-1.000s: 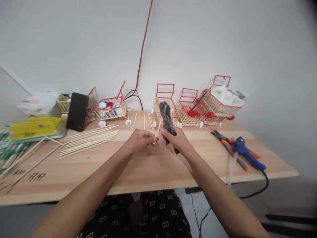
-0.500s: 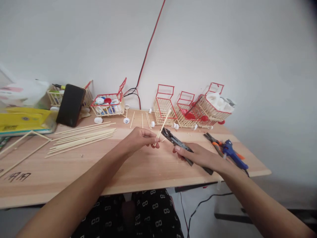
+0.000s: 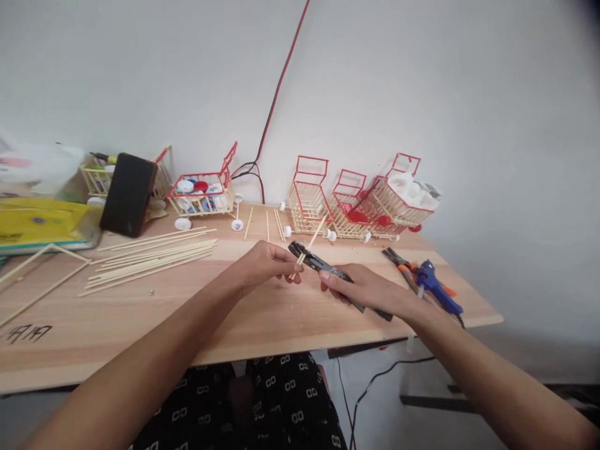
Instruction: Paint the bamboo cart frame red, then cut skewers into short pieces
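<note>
Thin wooden stick (image 3: 311, 240) pinched between fingers (image 3: 291, 267) of left hand (image 3: 262, 265), tilted up and away toward wall. Cutting pliers (image 3: 328, 273) gripped in closed right hand (image 3: 370, 292), plier nose closed around stick just beyond left fingertips. Both hands held above desk (image 3: 262, 325). Bundle of sticks (image 3: 150, 256) laid well left of left fingers. Red-framed stick carts (image 3: 347, 200) seen beyond fingers. Blue glue gun (image 3: 435, 287) seen right of right hand.
</note>
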The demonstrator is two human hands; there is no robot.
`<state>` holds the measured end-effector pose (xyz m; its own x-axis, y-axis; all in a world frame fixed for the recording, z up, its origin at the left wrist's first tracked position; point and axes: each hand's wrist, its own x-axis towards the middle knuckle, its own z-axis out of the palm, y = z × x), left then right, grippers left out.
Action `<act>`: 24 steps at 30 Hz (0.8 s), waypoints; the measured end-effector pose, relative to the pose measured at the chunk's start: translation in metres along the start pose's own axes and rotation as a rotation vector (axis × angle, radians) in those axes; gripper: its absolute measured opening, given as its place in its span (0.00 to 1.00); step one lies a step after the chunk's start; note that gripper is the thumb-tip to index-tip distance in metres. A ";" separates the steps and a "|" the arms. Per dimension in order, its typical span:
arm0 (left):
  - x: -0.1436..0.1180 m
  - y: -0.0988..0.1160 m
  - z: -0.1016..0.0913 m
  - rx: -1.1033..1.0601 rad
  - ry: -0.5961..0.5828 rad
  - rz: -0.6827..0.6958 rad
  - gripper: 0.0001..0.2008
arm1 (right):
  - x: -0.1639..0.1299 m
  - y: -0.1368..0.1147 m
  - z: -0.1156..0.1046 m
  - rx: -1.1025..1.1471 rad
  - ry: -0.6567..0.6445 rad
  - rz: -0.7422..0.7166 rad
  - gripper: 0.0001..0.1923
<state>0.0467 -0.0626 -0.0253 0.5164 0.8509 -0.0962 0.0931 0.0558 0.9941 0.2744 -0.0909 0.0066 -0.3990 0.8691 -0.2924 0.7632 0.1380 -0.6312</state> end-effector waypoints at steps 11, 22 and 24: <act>0.003 -0.009 0.004 0.051 0.035 0.027 0.07 | -0.003 -0.001 0.005 -0.076 0.062 0.002 0.28; 0.009 -0.018 0.012 0.288 0.119 0.017 0.08 | 0.001 0.011 0.014 -0.176 0.104 0.041 0.32; 0.011 -0.022 0.012 0.332 0.125 0.023 0.08 | 0.002 0.014 0.017 -0.162 0.119 0.042 0.32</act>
<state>0.0609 -0.0606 -0.0493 0.4155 0.9084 -0.0462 0.3643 -0.1197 0.9236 0.2754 -0.0951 -0.0151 -0.3096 0.9245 -0.2224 0.8533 0.1669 -0.4939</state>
